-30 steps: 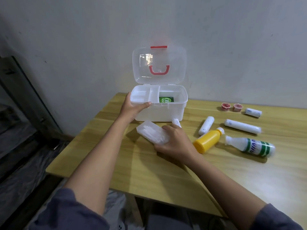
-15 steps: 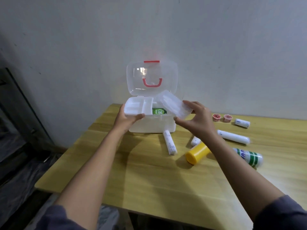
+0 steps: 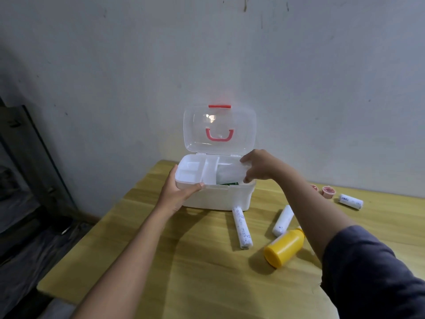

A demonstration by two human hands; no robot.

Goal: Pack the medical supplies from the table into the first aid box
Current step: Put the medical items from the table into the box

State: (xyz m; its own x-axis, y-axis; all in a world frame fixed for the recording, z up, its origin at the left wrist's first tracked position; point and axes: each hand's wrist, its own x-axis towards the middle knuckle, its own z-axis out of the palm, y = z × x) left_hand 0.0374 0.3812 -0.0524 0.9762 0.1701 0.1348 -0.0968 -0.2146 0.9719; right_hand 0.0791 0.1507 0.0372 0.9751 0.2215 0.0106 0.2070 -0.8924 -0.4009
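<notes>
**Clear packet held over the open first aid box**

At the left, the left hand (image 3: pixel 178 194) grips the front-left corner of the white first aid box (image 3: pixel 216 199), thumb laid along the front rim and fingers wrapped round the side; the fingertips are hidden behind the box wall. The box stands at the back of the wooden table (image 3: pixel 207 272), its clear lid (image 3: pixel 219 130) raised upright against the wall, red handle showing through. A white divided tray (image 3: pixel 195 172) fills the left part of the box.

Over the right, open compartment the right hand (image 3: pixel 258 168) pinches a clear plastic packet (image 3: pixel 231 176) by its right end. The packet's long axis runs left to right, slightly tilted, its left end dipping inside the rim; its contents are too pale to make out. Beneath it only a sliver of a green item (image 3: pixel 230 184) shows.

In front of the box a white roll (image 3: pixel 242 227) lies pointing away from the camera. Next come a second white roll (image 3: pixel 283 223) and a yellow bottle (image 3: pixel 284 248), on its side, its cap end partly hidden by the right forearm. Farther right are two small red cups (image 3: pixel 328 191), one half-hidden by the arm, and a short white roll (image 3: pixel 351 201).
</notes>
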